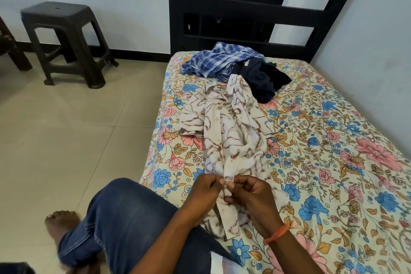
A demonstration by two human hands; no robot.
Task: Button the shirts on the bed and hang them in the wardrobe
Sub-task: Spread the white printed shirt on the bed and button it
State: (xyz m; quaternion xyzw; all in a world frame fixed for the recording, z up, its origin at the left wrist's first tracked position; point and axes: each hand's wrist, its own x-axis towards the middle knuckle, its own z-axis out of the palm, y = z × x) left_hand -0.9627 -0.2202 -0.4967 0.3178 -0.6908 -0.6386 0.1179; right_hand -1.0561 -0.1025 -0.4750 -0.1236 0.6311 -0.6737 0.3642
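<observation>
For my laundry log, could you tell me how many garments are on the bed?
3: white patterned shirt mid-bed, blue checked shirt and dark navy garment near the headboard; more may lie underneath.

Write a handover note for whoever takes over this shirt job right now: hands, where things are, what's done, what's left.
Left hand and right hand: both pinch the front edge of the white patterned shirt, which lies lengthwise on the bed.
Blue checked shirt and dark garment: heaped near the headboard, untouched.
Done: nothing hung; buttons fastened cannot be told.
Left: finish buttoning, do the others, hang all. Wardrobe not in view.
</observation>
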